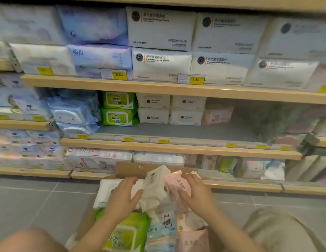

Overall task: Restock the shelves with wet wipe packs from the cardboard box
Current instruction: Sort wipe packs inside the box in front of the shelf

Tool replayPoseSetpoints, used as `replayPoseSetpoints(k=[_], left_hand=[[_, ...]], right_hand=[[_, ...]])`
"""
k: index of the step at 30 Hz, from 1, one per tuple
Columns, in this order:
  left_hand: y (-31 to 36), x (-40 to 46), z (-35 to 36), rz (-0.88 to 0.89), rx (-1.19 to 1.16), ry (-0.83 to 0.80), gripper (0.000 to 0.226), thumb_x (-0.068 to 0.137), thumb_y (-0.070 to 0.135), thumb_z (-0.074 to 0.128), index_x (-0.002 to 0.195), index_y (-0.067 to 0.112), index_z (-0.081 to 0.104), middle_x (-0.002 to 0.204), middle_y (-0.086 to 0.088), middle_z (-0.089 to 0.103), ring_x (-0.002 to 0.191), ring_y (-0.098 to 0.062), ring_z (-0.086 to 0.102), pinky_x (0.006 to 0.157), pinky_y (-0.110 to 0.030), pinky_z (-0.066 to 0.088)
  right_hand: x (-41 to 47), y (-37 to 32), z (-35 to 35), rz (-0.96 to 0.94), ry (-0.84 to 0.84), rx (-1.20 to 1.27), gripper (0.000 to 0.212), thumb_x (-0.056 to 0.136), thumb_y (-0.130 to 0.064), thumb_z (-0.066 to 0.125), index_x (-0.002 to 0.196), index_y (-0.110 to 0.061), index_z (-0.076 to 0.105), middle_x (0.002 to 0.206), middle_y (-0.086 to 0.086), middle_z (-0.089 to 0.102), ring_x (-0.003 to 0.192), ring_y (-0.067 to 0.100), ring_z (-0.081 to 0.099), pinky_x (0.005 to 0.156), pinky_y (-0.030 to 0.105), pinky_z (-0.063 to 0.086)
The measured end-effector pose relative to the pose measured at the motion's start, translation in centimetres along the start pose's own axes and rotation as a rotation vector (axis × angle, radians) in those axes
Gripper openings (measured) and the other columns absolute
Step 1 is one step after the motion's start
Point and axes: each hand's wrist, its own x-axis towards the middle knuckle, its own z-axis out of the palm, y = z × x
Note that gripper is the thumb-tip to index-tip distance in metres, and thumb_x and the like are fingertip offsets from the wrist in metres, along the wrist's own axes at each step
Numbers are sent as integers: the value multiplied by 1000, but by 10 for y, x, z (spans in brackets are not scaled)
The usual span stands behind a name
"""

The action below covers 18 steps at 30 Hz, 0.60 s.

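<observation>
Down on the grey floor [40, 202] sits a cardboard box [128, 169], right in front of the shelves [158, 87]. It is full of wet wipe packs. Both hands are inside it. The left hand [122, 195] lies flat with straight fingers on a big white pack [107, 193] at the back left of the box. The right hand [196, 194] has its fingers bent round a small pink pack [177, 184] and holds it. Between the two hands a cream pack [155, 186] stands up on its end, tilted a bit. The left fingertips reach its side.

Closer to the person, a green pack [129, 231] lies at the front left of the box. Beside it is a light blue pack with a little panda picture [163, 228]. More pink packs [192, 237] lie at the front right.

On the middle shelf, two green packs [119, 108] sit one on top of the other. Just to their right are four small white packs [170, 110], in two stacks. Blue packs [73, 111] are piled on the left. A lot of the grey shelf board [176, 130] in front of them is bare. Yellow price tags [119, 75] hang on the shelf edges. The top shelf holds big white packs of face towels [161, 63]. The far sides of the shelves are too blurry to tell what is there
</observation>
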Motion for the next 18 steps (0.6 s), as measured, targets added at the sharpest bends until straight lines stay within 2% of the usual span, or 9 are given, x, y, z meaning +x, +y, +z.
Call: replayPoseSetpoints(k=[2,4,11,15,18], left_hand=[[-2,2,6,1,-16,5,67,79,65,28,126,23,48,119,11,52,106,-8,52,83,-28,45],[-2,7,17,31,-6,-38,68,79,65,27,129,24,45,123,11,50,110,-6,50,85,-24,42],[-4,36,65,80,-40,-214,70,79,64,28,137,26,39,138,9,39,126,-10,39,102,-27,36],[-5,42,85,125,-42,-235,61,83,59,35,132,24,46,132,6,44,120,-13,42,100,-33,40],[-11,40,90,138,-39,-211,57,85,56,37,130,25,48,130,7,46,117,-13,43,99,-32,40]], right_hand=[[4,-2,6,60,-9,-1,47,93,-42,49,137,-27,41,137,-10,42,123,10,43,81,19,31],[7,2,13,106,-51,17,50,92,-42,51,138,-26,40,139,-8,41,125,10,42,90,20,34],[40,30,50,346,-168,26,66,82,-50,61,137,-21,40,134,1,45,120,21,45,96,31,40],[54,35,65,404,-191,-1,65,77,-48,65,131,-21,41,125,4,49,115,23,43,94,33,40],[66,40,72,531,-203,147,82,67,-38,79,132,-15,35,123,6,47,113,25,44,91,34,41]])
